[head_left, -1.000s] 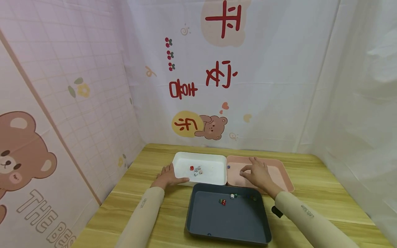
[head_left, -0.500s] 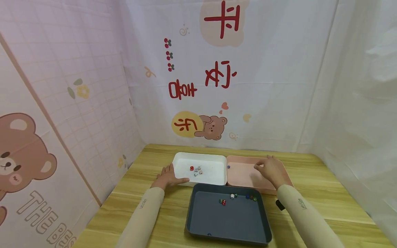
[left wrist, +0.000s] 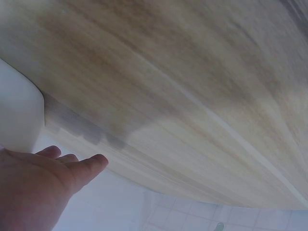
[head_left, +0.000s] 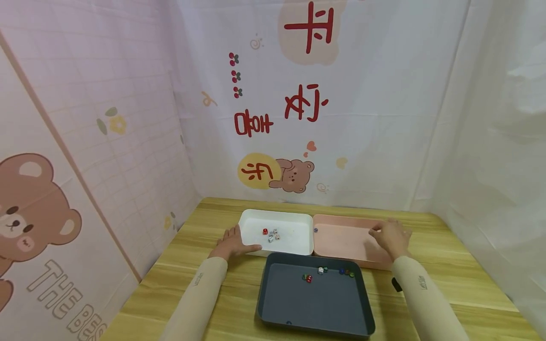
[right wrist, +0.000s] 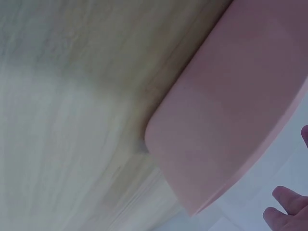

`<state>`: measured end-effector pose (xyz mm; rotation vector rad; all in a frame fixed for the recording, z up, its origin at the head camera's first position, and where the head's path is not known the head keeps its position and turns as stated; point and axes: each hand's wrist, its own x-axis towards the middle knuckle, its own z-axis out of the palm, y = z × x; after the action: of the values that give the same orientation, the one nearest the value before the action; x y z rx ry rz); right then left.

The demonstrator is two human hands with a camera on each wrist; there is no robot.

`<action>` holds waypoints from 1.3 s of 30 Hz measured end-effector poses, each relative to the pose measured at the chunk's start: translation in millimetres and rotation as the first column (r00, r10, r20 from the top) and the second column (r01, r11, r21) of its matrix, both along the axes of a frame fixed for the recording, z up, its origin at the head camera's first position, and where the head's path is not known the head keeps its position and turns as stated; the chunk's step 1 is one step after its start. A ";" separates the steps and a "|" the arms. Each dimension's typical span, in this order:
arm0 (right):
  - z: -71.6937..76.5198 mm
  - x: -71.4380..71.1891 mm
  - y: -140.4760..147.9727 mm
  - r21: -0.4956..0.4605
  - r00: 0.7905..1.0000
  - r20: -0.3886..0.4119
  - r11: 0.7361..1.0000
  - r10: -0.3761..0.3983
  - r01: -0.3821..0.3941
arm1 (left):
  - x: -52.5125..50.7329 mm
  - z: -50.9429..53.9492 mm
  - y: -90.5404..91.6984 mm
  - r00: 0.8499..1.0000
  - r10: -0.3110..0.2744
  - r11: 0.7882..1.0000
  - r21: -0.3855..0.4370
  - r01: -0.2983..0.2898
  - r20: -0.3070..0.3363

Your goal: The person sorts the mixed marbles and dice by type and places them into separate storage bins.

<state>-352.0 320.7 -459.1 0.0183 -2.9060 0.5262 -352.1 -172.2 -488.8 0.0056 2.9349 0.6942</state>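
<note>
A red die (head_left: 309, 278) and a white die (head_left: 321, 270) lie in the dark tray (head_left: 315, 303), lower centre of the frame; likely light, hard and slippery, best pinched across opposite side faces. The right hand (head_left: 391, 238) is at the pink tray's (head_left: 341, 239) right end; whether it grasps anything, I cannot tell. The left hand (head_left: 230, 244), fingers loosely extended, grasps nothing at the white tray's (head_left: 294, 237) left end.

A curtained booth: bear-print hangings (head_left: 367, 113) behind and beside a wood-grain table (head_left: 172, 267).
</note>
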 end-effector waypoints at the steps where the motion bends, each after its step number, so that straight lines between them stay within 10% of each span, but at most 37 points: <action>1: -0.3 0.6 1.2 -0.009 1.000 0.004 1.000 -0.002 0.002 | 0.3 0.2 0.1 1.000 0.001 1.000 0.001 -0.001 0.001; 39: -8.6 1.5 -0.8 -0.061 1.000 0.010 0.998 0.009 -0.009 | 0.3 -0.9 0.7 1.000 0.006 1.000 0.012 -0.006 0.003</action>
<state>-350.6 319.9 -467.8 0.0204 -2.8995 0.6184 -351.8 -171.5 -489.7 -0.0032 2.9295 0.7120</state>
